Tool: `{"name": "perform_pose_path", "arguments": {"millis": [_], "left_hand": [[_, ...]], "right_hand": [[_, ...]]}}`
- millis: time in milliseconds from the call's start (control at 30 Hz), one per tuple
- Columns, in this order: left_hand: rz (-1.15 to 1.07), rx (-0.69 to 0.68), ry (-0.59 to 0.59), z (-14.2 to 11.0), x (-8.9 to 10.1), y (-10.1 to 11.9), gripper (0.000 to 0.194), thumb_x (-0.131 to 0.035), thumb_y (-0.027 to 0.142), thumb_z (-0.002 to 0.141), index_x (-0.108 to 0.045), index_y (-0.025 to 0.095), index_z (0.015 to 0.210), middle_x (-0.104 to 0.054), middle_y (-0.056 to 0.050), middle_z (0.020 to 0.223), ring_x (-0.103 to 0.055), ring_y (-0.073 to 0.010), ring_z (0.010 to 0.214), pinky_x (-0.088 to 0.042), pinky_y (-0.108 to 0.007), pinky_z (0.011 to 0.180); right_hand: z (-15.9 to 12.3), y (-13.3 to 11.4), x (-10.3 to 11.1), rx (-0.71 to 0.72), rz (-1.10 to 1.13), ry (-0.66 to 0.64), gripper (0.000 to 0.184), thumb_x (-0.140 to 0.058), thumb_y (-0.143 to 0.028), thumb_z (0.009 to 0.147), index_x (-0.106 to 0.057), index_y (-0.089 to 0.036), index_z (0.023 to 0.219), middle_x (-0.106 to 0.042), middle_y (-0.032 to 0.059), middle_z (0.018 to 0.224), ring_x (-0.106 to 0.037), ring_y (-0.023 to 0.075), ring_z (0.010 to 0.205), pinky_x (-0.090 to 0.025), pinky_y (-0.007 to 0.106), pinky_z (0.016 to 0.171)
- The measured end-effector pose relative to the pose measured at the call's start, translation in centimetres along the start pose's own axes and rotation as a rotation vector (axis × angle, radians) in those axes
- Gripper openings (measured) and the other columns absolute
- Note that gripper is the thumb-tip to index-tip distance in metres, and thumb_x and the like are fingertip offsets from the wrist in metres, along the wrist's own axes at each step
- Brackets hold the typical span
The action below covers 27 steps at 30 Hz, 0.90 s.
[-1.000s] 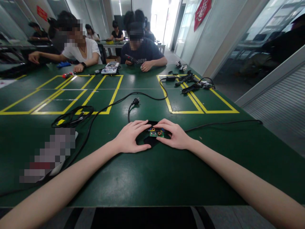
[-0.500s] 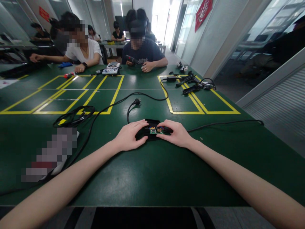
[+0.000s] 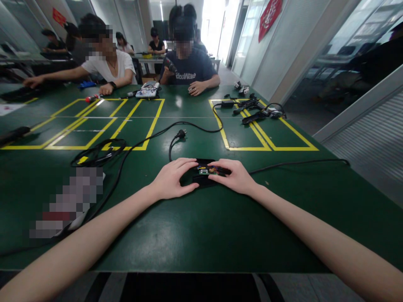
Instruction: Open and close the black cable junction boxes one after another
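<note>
On the table in front of me lies a black plastic casing [image 3: 206,181], open, with a small green circuit board [image 3: 204,171] at its middle. The board carries a copper coil and some coloured wires. My left hand [image 3: 172,179] curves around the casing's left end, fingertips on the far side and thumb on the near side. Between the thumb and fingers of my right hand [image 3: 234,176] is the right end of the circuit board. My right fingers hide part of the board and the casing's right end.
A black cable with a plug [image 3: 180,134] lies beyond my hands. To the left are a coiled cable [image 3: 99,153] and a blurred power strip [image 3: 74,197]. Black tools [image 3: 252,111] lie far right. Across the table sit two people, one holding a power drill [image 3: 171,66].
The board has tilted and shifted slightly in my right hand, while the casing beneath has turned a little. Across the table, one person raises the drill; another's arm stretches left, and a dark object appears there.
</note>
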State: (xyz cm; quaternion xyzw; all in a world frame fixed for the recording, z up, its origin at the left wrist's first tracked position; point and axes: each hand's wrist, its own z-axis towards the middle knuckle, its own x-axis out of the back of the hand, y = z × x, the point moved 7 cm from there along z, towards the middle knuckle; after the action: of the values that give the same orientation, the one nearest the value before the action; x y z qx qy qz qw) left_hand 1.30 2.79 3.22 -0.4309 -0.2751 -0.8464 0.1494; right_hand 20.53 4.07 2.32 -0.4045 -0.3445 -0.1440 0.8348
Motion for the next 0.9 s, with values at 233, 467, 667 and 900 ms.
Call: {"name": "perform_pose_path", "arguments": {"millis": [233, 467, 667, 900], "left_hand": [[-0.005, 0.041, -0.006, 0.2, 0.0, -0.3, 0.050, -0.069, 0.045, 0.092, -0.060, 0.021, 0.135, -0.070, -0.013, 0.131, -0.068, -0.0287, 0.120, -0.057, -0.046, 0.103], [-0.001, 0.062, -0.045, 0.2, -0.3, -0.4, 0.050, -0.065, 0.045, 0.093, -0.058, 0.021, 0.137, -0.071, -0.013, 0.131, -0.069, -0.0294, 0.119, -0.057, -0.046, 0.103], [0.052, 0.085, -0.039, 0.0, -0.5, -0.7, 0.053, -0.065, 0.048, 0.093, -0.060, 0.017, 0.136, -0.068, -0.016, 0.136, -0.066, -0.0313, 0.125, -0.055, -0.049, 0.106], [0.118, 0.132, -0.005, 0.0, -0.6, -1.5, 0.030, -0.052, 0.032, 0.103, -0.064, 0.021, 0.128, -0.066, -0.012, 0.137, -0.065, -0.0273, 0.123, -0.055, -0.048, 0.102]], "right_hand": [[0.0, 1.0, -0.3, -0.059, -0.123, 0.001, 0.039, -0.069, -0.053, 0.093, -0.079, -0.023, 0.116, -0.072, 0.0063, 0.091, -0.066, 0.0188, 0.072, -0.052, 0.032, 0.066], [0.2, 1.0, -0.3, -0.074, -0.070, -0.021, 0.037, -0.072, -0.047, 0.091, -0.077, -0.022, 0.117, -0.072, 0.0064, 0.094, -0.067, 0.0209, 0.079, -0.055, 0.034, 0.072], [0.2, 1.3, 0.1, -0.101, -0.010, 0.011, 0.038, -0.072, -0.036, 0.088, -0.074, -0.022, 0.123, -0.075, 0.0068, 0.099, -0.069, 0.0224, 0.083, -0.057, 0.036, 0.075], [0.2, 1.2, 0.2, -0.080, 0.004, 0.026, 0.028, -0.065, -0.029, 0.089, -0.075, -0.022, 0.115, -0.075, 0.0074, 0.100, -0.069, 0.0232, 0.086, -0.058, 0.038, 0.079]]}}
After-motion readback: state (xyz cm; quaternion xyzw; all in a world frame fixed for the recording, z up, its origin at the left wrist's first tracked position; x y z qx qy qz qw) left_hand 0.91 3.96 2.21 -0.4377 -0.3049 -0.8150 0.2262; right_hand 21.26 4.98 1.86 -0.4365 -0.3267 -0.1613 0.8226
